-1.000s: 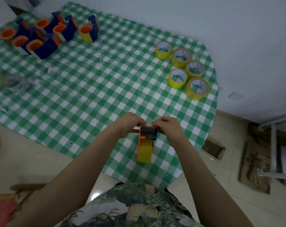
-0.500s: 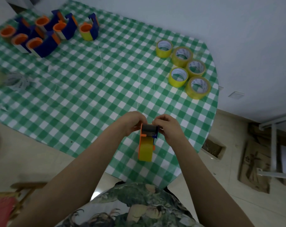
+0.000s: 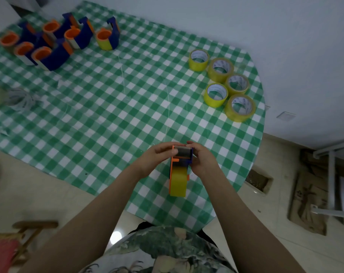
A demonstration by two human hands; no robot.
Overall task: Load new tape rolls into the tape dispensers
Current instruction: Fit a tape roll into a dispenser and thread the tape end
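Observation:
An orange and blue tape dispenser (image 3: 179,170) with a yellow roll in it is held above the near edge of the table. My left hand (image 3: 157,157) grips its front end from the left. My right hand (image 3: 201,158) grips the same end from the right, fingers curled round the head by the dark roller. Several yellow tape rolls (image 3: 224,83) stand grouped at the far right of the table. Several blue and orange dispensers (image 3: 55,40) are clustered at the far left; one of them (image 3: 107,37) carries a yellow roll.
The table wears a green and white checked cloth (image 3: 108,107). A crumpled clear wrapper (image 3: 19,98) lies near the left edge. Flattened cardboard (image 3: 309,201) and a metal frame (image 3: 332,178) lie on the floor at right; a wooden chair (image 3: 19,239) is at bottom left.
Both hands and the dispenser stay near the table's front edge, shifted slightly; the fingers have closed further round the dispenser's head. Nothing else on the table moved.

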